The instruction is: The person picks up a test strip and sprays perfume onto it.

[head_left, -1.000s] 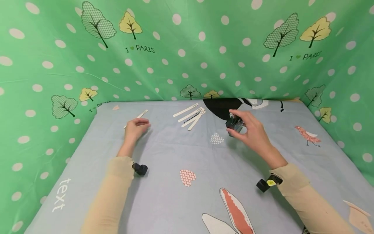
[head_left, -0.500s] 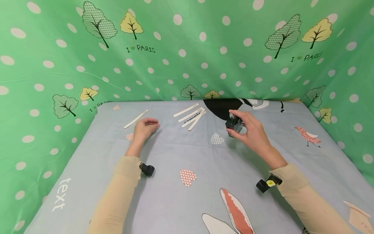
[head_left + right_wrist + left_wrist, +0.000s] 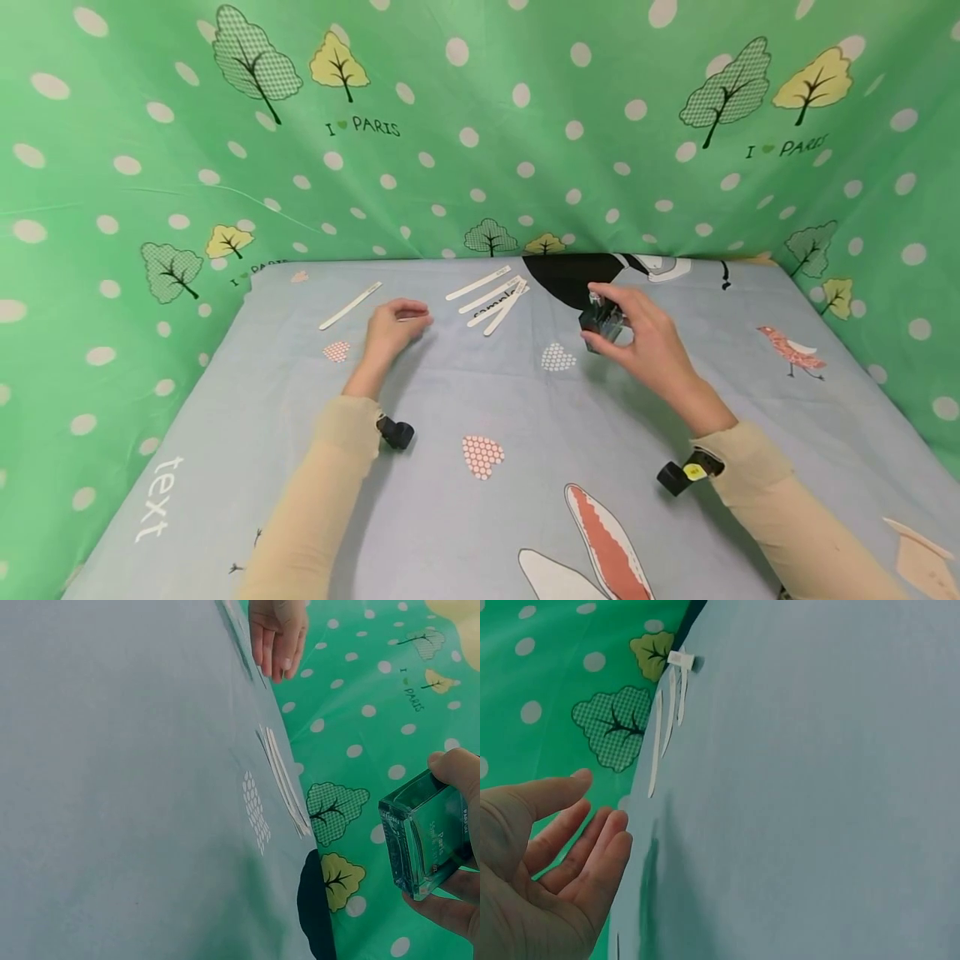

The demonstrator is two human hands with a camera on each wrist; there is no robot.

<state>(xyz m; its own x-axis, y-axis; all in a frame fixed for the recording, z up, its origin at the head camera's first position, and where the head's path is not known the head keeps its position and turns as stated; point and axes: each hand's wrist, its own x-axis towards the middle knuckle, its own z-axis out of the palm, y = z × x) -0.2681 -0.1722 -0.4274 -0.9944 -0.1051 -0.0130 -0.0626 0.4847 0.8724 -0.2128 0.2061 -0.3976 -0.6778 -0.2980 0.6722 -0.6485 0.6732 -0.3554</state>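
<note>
My right hand grips a dark glass perfume bottle above the right part of the cloth. Seen from the right wrist, the perfume bottle is flat-sided with thick clear edges and small pale lettering, pinched between thumb and fingers. My left hand is raised over the cloth with nothing in it; in the left wrist view its fingers are loosely bent and the thumb stands apart. Several white paper test strips lie fanned between the hands, some overlapping. One single test strip lies left of my left hand.
A grey-blue printed cloth covers the table, with hearts, a bird and rabbit ears as flat prints. Green dotted fabric rises as a wall behind it and at both sides. A small black camera sits on each wrist.
My left hand has moved rightward, away from the single test strip, which now shows in full. My right hand and the perfume bottle have stayed in place.
</note>
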